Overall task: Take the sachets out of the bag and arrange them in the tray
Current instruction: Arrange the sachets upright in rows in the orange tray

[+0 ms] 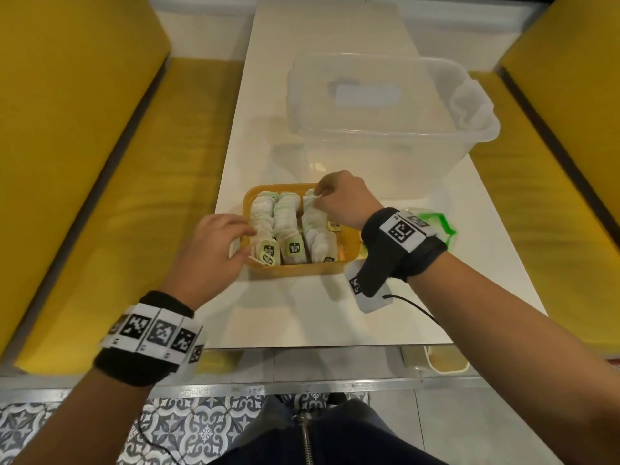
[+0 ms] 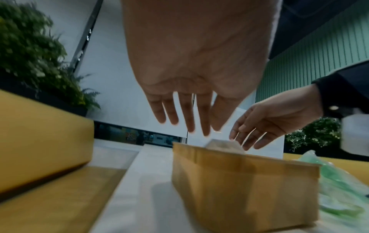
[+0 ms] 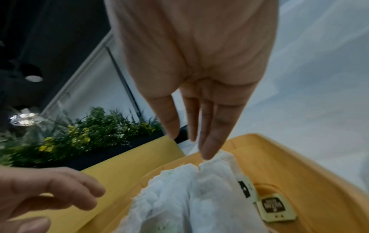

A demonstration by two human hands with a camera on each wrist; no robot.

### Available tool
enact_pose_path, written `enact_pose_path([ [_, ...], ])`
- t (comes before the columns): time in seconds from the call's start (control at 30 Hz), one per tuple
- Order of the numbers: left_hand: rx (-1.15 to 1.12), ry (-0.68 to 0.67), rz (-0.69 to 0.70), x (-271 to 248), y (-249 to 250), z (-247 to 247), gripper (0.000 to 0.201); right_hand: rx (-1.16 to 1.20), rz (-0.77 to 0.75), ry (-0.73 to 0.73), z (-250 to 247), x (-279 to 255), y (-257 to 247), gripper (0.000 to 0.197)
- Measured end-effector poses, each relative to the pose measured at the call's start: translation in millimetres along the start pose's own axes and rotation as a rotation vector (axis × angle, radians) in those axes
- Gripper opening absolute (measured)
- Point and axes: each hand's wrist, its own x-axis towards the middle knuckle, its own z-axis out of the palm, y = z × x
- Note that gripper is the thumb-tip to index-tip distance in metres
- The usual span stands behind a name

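Left hand (image 1: 214,243) spread-fingered over tray (image 1: 295,270) edge, right hand (image 1: 342,199) straight-fingered, fingertips (image 3: 209,151) on sachets (image 1: 285,226).

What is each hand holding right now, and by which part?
Nothing is gripped. The right hand has straight fingers touching a sachet's top edge; the left hand rests open beside the tray.
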Motion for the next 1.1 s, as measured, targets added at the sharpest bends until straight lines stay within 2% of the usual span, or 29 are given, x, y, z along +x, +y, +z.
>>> enact_pose_path([
  [0.07, 0.08, -0.087, 0.043, -2, -5, -7, 0.018, -0.024, -0.106, -0.153, 7, -10, -7, 0.019],
  [0.17, 0.164, -0.21, 0.064, -5, -5, -11, 0.021, -0.137, -0.234, -0.355, 27, -21, -15, 0.02],
  [0.33, 0.18, -0.194, 0.109, 1, -5, -9, 0.016, -0.253, -0.319, -0.414, 58, -23, -22, 0.028],
  [0.47, 0.076, -0.153, 0.057, 6, -2, -11, 0.012, -0.224, -0.302, -0.458, 65, -21, -26, 0.029],
  [0.57, 0.077, -0.149, 0.027, 12, 3, -10, 0.012, -0.233, -0.283, -0.452, 64, -15, -27, 0.022],
  [0.67, 0.197, -0.217, 0.024, 23, 6, -6, 0.013, -0.219, -0.244, -0.408, 64, -10, -27, 0.014],
  [0.77, 0.327, -0.276, -0.004, 31, 7, 0, 0.015, -0.266, -0.243, -0.386, 66, -11, -26, 0.025],
  [0.87, 0.415, -0.258, -0.017, 34, 8, 4, 0.015, -0.292, -0.275, -0.331, 68, -12, -24, 0.03],
  [1.0, 0.391, -0.156, -0.061, 36, 8, 1, 0.017, -0.078, -0.247, -0.201, 52, -9, -21, 0.032],
  [1.1, 0.291, -0.21, -0.07, 38, 12, 1, 0.037, -0.02, -0.197, -0.104, 40, -5, -17, 0.032],
])
